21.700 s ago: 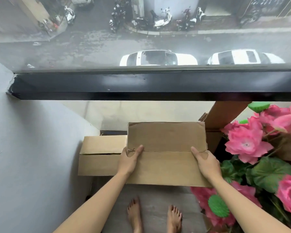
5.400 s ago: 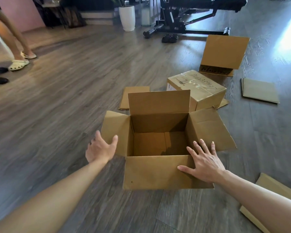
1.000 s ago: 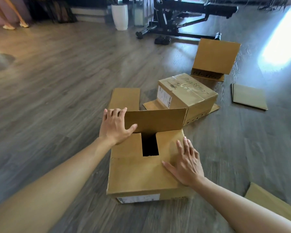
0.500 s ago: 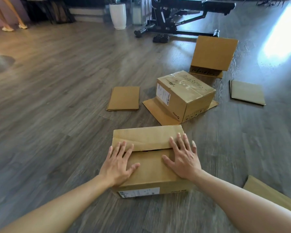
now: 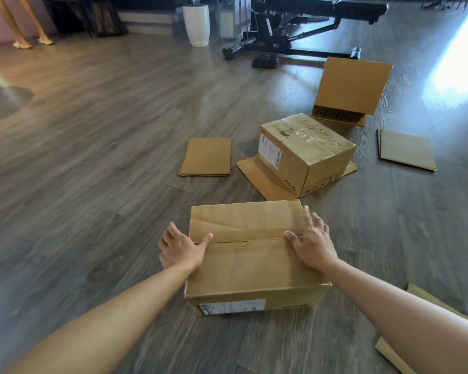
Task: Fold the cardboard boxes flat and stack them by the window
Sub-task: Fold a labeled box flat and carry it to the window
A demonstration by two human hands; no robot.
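Seen from the head view, the nearest cardboard box is held on the wooden floor directly in front of the person, its two top flaps brought together along a centre seam. The left hand is laid against the box's left edge with the thumb on the seam and the fingers over the side; how far they curl cannot be told. The right hand is spread flat on the top near the right edge. The hands are kept apart, one at each end of the seam.

Beyond it, a taped box, an opened box and flattened sheets are left on the floor. The window is not shown.

The step in hand is judged to be preparation for collapsing this box. Next, a turn onto the other face is probably called for, so the taped seam can be opened.
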